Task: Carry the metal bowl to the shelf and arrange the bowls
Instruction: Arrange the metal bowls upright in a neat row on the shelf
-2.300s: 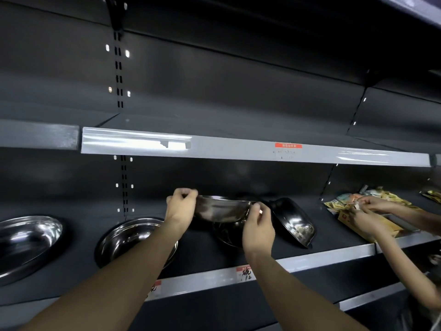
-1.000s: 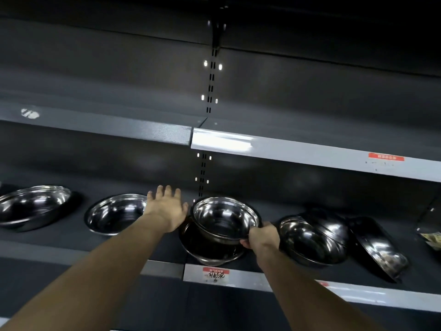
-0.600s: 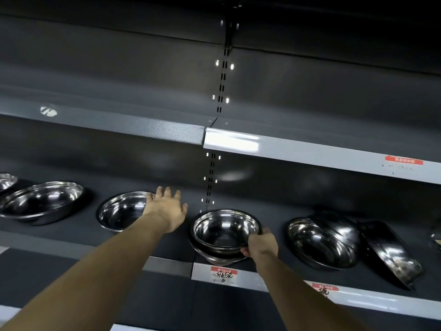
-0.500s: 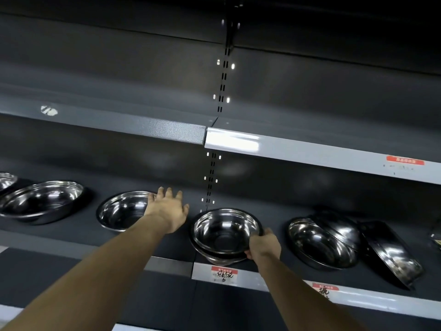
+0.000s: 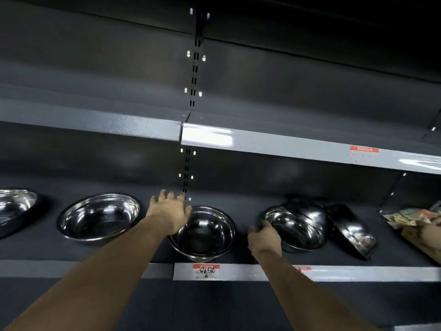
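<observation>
While the metal bowl (image 5: 202,232) sits nested in another bowl near the shelf's (image 5: 119,252) front edge, the left hand (image 5: 168,212) hovers flat over its left rim, fingers straight. The right hand (image 5: 263,238), loosely curled and holding nothing, reaches toward the neighbouring tilted bowls (image 5: 296,228).

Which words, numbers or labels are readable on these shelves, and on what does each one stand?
No text here can be read with certainty.
Red-topped white price tag on the grey lower shelf edge: black handwriting, illegible.
Second red tag on the same edge, partly behind the right forearm: unreadable.
Red label on the grey upper shelf edge: print too blurred.
</observation>
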The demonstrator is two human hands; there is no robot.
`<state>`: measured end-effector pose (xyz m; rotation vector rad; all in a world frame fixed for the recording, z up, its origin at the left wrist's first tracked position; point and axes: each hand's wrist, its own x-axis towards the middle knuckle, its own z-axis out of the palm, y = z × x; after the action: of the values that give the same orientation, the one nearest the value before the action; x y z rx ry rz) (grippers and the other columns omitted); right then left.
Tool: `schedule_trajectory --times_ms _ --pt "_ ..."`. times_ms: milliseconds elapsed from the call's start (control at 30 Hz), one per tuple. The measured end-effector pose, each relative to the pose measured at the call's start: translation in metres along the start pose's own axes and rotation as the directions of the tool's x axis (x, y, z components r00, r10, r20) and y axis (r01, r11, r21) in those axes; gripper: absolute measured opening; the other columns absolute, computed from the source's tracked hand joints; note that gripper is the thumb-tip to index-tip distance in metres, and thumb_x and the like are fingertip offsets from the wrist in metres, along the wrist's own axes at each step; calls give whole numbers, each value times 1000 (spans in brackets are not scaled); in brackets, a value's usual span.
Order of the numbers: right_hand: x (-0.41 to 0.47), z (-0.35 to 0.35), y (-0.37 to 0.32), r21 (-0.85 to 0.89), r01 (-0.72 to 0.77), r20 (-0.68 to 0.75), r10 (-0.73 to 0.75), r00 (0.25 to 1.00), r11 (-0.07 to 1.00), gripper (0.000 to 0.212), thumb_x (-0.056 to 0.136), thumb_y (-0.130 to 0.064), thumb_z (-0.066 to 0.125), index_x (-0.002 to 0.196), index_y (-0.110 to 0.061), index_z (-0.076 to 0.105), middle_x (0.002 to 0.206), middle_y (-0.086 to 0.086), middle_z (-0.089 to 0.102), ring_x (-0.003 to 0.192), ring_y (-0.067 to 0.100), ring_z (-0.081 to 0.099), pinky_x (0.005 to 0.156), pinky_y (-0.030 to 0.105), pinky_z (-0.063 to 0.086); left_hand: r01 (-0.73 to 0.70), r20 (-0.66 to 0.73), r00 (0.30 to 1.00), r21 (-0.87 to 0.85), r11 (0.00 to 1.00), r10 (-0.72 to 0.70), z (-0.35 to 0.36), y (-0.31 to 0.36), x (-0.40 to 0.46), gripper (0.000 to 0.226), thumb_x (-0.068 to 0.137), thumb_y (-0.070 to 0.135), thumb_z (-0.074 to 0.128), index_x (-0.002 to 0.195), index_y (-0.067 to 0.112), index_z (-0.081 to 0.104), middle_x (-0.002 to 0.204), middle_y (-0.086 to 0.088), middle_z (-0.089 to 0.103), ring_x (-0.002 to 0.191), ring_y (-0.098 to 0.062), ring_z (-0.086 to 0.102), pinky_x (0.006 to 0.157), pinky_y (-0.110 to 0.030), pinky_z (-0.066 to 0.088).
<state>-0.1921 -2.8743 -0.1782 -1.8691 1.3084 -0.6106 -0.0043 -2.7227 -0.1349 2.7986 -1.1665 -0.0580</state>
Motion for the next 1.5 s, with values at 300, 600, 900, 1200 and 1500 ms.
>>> schedule_trajectory --times_ms 300,600,900,1200,1500 --pt "0 -49 32 -67 -140 -181 126 975 988 42 97 -24 52 134 -6 51 132 19 60 125 38 54 107 43 43 -232 31 972 -7 973 233 11 67 8 62 103 47 27 157 17 19 161 -14 26 152 -34 12 122 -52 14" --pt "21 -99 72 -48 -197 -248 179 952 979 43 97 -24 52 134 -1 49 133 21 58 127 38 53 105 39 44 -299 44 953 10 954 299 27 134 18 63 102 49 29 156 18 21 159 -13 30 151 -34 16 121 -50 18" --pt "77 -155 116 -33 -77 -135 72 988 997 39 96 -24 50 131 -6 52 126 20 63 119 38 57 99 39 45 -202 50 978 1 979 202 41 222 22 64 101 51 30 156 19 23 159 -11 30 150 -32 19 121 -49 19" --pt "113 -187 149 16 103 -83 -101 991 995 31 95 -21 52 125 -14 58 101 9 74 101 31 66 73 29 44 -191 78 979 3 982 191 51 306 11 58 102 49 31 152 20 30 155 -12 36 147 -33 23 120 -49 21" --pt "126 -184 150 7 96 -59 -96 994 995 36 94 -21 56 129 -13 61 79 -11 62 109 28 62 78 24 37 -177 63 982 -10 984 177 52 308 28 62 102 50 31 155 20 24 158 -11 32 150 -33 18 122 -49 18"
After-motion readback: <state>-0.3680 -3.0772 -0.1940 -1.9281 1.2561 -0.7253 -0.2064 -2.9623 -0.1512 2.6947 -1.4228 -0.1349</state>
